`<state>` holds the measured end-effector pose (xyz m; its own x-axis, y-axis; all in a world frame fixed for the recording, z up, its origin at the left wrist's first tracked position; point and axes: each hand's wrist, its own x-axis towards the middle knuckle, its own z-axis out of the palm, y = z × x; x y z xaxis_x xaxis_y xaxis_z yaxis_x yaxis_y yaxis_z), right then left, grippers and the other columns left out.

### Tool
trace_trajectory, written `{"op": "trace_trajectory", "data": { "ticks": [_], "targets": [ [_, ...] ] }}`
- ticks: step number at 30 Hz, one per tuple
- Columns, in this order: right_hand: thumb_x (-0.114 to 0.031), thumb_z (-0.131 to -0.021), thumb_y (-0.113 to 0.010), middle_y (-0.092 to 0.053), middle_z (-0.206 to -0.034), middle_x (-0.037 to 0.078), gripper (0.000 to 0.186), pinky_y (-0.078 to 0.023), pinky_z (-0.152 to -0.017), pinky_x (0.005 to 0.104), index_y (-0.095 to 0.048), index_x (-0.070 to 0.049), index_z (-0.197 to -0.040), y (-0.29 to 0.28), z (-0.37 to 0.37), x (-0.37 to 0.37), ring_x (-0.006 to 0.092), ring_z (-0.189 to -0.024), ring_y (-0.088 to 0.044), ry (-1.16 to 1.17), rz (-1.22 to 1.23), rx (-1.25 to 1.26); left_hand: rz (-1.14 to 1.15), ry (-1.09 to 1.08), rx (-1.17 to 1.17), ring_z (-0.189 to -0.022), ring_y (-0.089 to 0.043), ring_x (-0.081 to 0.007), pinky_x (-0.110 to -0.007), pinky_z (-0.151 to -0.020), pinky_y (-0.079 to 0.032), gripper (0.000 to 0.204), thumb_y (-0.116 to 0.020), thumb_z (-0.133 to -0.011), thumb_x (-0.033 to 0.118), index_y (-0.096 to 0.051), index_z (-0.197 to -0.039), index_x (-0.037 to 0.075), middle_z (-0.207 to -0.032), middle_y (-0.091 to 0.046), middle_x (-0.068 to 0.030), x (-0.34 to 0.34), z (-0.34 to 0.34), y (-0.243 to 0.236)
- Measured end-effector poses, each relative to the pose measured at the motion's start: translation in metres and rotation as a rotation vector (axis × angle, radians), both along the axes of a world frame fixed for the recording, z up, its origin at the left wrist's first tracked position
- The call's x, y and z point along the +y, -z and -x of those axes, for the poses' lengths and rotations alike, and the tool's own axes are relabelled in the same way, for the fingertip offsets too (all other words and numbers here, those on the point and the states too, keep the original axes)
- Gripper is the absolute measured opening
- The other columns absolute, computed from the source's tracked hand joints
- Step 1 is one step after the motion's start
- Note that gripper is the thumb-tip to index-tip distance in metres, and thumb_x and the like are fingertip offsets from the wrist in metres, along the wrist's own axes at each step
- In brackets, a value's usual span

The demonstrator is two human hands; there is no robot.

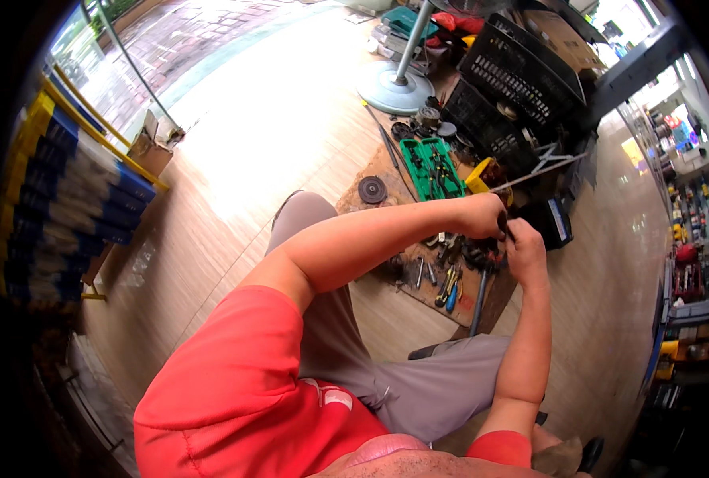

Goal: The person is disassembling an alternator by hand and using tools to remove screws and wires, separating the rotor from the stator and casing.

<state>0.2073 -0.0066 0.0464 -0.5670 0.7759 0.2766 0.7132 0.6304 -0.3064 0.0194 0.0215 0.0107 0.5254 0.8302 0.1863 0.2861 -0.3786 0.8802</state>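
Observation:
My left hand (482,217) is closed, its fingers curled at the far end of my stretched arm. Close beside it, slightly nearer to me, my right hand (527,251) is closed too. Both meet around a small dark piece (506,229), mostly covered by the fingers; its kind cannot be made out. Below the hands lies a worn board (418,295) with loose tools, among them pliers with blue handles (452,296) and a long metal bar (479,303). Beyond my left forearm, a green tool case (434,169) lies open, holding black pieces.
A dark round disc (373,190) sits on the board's left part. Farther back stand a round grey pole base (396,86) and black plastic crates (522,68). A yellow container (486,177) and a black box (547,221) are near my hands. Stocked shelves (693,231) line the right.

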Motion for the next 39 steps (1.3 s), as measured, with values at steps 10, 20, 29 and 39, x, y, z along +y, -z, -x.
{"op": "trace_trajectory", "data": {
  "ticks": [10,20,29,39],
  "targets": [
    [-0.012,-0.081,-0.053,-0.058,-0.077,0.009,0.006,-0.051,-0.07,0.0389,-0.057,-0.009,-0.078,0.008,-0.001,0.015,0.0282,-0.078,-0.062,0.024,-0.369,-0.11,0.014,-0.188,0.262,-0.078,-0.068,-0.031,-0.037,-0.074,-0.051,0.021,-0.067,-0.083,0.017,-0.072,-0.095,0.001,-0.086,-0.069,-0.0202,-0.007,-0.011,-0.009],
    [-0.015,-0.083,-0.064,-0.061,-0.082,0.014,0.013,-0.05,-0.069,0.0427,-0.059,-0.004,-0.082,0.006,0.008,0.005,0.035,-0.08,-0.062,0.203,-0.237,0.238,0.233,-0.37,-0.276,-0.082,-0.065,-0.0146,-0.027,-0.073,-0.052,0.025,-0.061,-0.091,0.011,-0.065,-0.108,-0.008,-0.095,-0.07,-0.0127,0.01,-0.014,0.012],
    [-0.015,-0.084,-0.063,-0.065,-0.084,0.019,0.014,-0.05,-0.07,0.0436,-0.063,-0.001,-0.086,0.009,0.019,-0.004,0.0389,-0.08,-0.063,0.228,-0.068,0.439,0.705,-0.197,-0.978,-0.102,-0.065,-0.0261,-0.037,-0.091,-0.052,0.03,-0.052,-0.096,0.008,-0.053,-0.121,-0.006,-0.115,-0.064,-0.0189,0.002,-0.015,-0.011],
    [-0.013,-0.085,-0.067,-0.065,-0.081,0.02,0.014,-0.05,-0.066,0.0366,-0.067,-0.002,-0.094,0.028,0.025,-0.002,0.0339,-0.074,-0.066,0.225,0.086,0.529,0.69,-0.199,-1.128,-0.095,-0.067,-0.0284,-0.038,-0.081,-0.056,0.025,-0.053,-0.097,0.011,-0.052,-0.116,-0.005,-0.106,-0.065,-0.0172,0.02,0.002,-0.021]
  ]
}}
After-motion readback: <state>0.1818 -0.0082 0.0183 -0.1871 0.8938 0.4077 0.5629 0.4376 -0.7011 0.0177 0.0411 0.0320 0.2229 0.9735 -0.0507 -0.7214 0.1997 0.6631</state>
